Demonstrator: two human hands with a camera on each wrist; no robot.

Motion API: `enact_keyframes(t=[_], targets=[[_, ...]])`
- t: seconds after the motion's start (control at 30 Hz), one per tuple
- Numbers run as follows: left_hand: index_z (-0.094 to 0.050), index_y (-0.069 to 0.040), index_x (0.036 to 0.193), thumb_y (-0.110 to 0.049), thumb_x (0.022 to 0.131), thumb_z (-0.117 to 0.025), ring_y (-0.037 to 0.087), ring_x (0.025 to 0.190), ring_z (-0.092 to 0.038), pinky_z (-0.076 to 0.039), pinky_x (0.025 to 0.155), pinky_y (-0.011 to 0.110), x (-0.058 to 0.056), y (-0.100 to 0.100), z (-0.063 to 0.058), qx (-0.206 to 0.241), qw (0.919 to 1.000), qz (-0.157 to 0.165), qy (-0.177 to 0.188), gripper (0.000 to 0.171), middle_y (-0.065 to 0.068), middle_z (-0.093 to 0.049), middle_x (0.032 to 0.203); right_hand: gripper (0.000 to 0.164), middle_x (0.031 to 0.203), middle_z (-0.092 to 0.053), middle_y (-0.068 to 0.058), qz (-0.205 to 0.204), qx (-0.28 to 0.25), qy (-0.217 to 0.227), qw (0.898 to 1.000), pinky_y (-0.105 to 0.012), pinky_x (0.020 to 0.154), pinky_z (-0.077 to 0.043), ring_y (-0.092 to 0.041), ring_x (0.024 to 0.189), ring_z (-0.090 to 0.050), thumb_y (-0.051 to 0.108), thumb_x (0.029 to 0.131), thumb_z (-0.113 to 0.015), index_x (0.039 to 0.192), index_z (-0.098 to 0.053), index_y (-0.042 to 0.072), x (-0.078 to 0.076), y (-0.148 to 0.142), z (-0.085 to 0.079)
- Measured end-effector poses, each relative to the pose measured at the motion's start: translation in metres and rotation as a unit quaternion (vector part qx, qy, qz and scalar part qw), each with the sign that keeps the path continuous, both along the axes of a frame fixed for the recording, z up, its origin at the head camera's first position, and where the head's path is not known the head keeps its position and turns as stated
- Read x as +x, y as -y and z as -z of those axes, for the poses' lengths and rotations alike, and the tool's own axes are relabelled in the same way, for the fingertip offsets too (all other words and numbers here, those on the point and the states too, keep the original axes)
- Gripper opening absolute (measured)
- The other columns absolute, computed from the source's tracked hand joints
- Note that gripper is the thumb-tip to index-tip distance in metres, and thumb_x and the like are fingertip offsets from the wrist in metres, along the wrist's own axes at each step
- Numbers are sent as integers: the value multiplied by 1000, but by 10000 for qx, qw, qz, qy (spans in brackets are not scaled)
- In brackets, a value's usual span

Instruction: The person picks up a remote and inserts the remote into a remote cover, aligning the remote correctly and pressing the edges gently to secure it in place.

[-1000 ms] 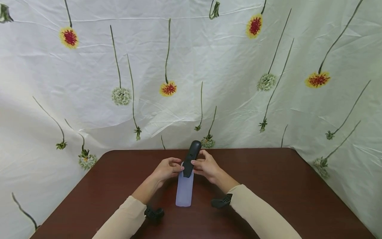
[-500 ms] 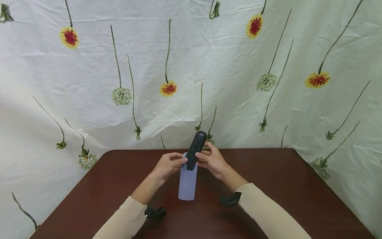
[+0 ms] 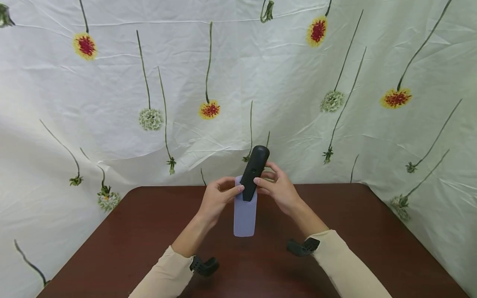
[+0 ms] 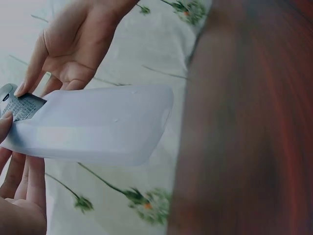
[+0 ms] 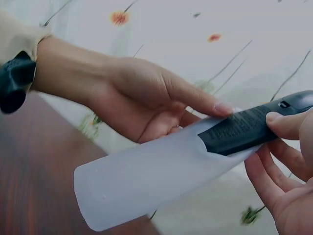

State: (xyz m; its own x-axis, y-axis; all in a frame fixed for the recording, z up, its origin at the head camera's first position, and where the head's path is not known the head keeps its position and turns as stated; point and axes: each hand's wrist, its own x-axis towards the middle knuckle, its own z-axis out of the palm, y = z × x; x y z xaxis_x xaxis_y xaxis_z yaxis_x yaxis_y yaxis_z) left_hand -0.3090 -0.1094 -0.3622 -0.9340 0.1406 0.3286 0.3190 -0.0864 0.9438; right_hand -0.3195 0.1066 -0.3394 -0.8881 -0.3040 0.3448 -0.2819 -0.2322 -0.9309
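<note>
Head view: black handset (image 3: 255, 167) and translucent lavender sleeve (image 3: 244, 219) have risen together from just over the worktop (image 3: 152, 215).

From the left, the left hand (image 3: 217, 198) keeps a narrow grip on the sleeve's mouth, thumb in front against the handset's edge, fingers behind; next hangs the sleeve, its near end seemingly unfilled; then the handset, perhaps a remote control, leans away and rightward out of that mouth, printed face showing; last, the right hand (image 3: 279, 189) holds the handset between thumb and fingers. Compared with half a second ago, both hands and both items are higher and farther right, while the handset looks about as deep in the sleeve. I judge this a lift rather than progress: the handset appears only partly sheathed, and whether it is going in or coming out I cannot tell.
</note>
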Motion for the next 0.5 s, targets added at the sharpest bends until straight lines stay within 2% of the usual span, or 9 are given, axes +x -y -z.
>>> enact_keyframes(t=[0.2, 0.37, 0.5], targets=[[-78, -4, 113, -15, 89, -84, 26, 90, -70, -54, 71, 36, 10, -11, -17, -53, 9981, -144, -605, 28, 11, -70, 114, 58, 120, -64, -25, 127, -100, -460, 9988, -45, 90, -58, -28, 102, -72, -4, 99, -65, 151, -43, 4, 15, -10, -15], [-78, -2, 111, -9, 89, -83, 28, 89, -73, -58, 71, 35, 18, -18, -29, -76, 9952, 15, -980, 25, 12, -73, 109, 57, 120, -64, -25, 162, -115, -728, 9971, -45, 89, -58, -29, 101, -72, -6, 99, -63, 152, -43, 5, 24, -19, -20], [-77, 3, 110, -3, 88, -82, 25, 86, -72, -58, 70, 33, 22, -25, -35, 36, 9941, 139, -1080, 23, 13, -76, 99, 59, 118, -65, -24, 387, 8, -865, 9955, -45, 89, -58, -28, 99, -73, -5, 99, -64, 153, -43, 4, 32, -23, -24]])
